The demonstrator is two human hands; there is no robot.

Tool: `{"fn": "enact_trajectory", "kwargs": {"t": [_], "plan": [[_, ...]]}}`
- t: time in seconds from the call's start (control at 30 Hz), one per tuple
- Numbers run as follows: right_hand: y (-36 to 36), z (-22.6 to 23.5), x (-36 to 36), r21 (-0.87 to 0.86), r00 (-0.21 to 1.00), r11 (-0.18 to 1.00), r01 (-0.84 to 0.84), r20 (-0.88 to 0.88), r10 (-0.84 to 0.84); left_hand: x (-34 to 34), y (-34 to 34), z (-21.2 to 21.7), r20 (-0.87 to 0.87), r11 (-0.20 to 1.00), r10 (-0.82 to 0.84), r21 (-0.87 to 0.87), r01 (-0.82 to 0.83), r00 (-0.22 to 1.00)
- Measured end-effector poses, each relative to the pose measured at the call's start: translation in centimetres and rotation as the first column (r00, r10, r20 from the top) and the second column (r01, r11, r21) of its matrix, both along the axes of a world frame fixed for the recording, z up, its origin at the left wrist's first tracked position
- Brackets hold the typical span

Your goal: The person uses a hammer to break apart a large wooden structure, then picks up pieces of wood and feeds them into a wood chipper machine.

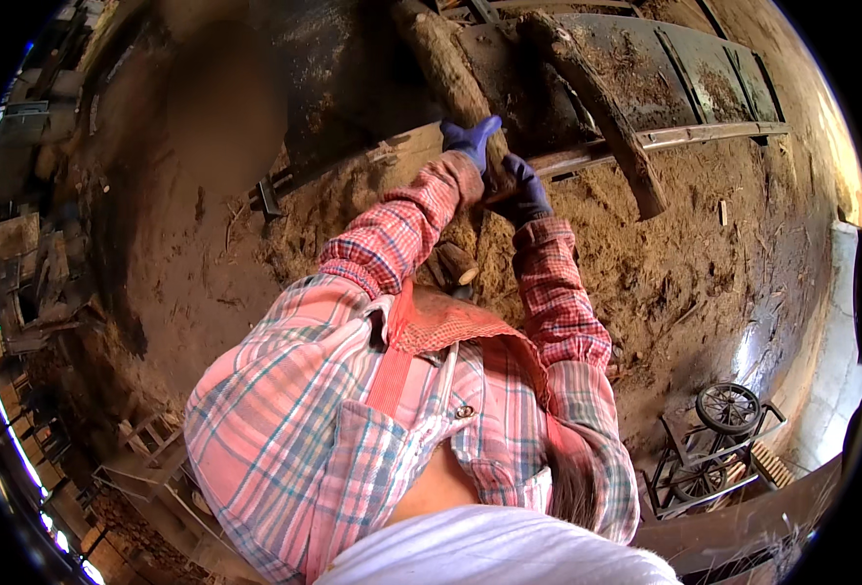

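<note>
Both my hands wear purple-blue gloves and grip a rough, bark-covered log (447, 70) that slopes away from me toward the top of the view. My left hand (468, 139) lies on its left side, thumb stretched across the bark. Lower down, my right hand (522, 191) holds the near end from the right; part of that end is hidden by the hands. To the right a second log (601, 105) leans across a metal rail (684, 136), its near end jutting over the ground. The cut end of another piece of wood (456, 263) shows below my hands.
A dark sheet-metal surface with crossbars (635, 73) stands behind the rail, littered with bark bits. Bark debris (704, 253) covers the ground. A wheeled metal cart (718, 444) is at lower right. Stacked timber (36, 258) lines the far left. A wooden frame (153, 434) stands lower left.
</note>
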State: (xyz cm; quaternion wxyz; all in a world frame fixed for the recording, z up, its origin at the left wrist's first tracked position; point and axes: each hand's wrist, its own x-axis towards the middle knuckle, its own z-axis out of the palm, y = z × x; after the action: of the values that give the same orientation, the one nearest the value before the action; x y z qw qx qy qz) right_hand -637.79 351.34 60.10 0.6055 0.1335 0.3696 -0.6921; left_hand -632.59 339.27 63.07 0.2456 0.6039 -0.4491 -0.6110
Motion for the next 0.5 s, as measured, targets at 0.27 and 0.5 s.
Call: {"fn": "enact_trajectory", "kwargs": {"t": [0.27, 0.5], "plan": [[-2.3, 0.0, -2.1, -0.134, 0.995, 0.991, 0.031, 0.101, -0.018, -1.5, -1.2, -2.6, -0.146, 0.996, 0.064, -0.048, -0.071, 0.987], [-9.5, 6.9, 0.8, -0.244, 0.99, 0.966, -0.091, -0.13, 0.06, -0.5, -11.8, -2.0, -0.325, 0.978, -0.018, 0.19, 0.084, 0.945]]}}
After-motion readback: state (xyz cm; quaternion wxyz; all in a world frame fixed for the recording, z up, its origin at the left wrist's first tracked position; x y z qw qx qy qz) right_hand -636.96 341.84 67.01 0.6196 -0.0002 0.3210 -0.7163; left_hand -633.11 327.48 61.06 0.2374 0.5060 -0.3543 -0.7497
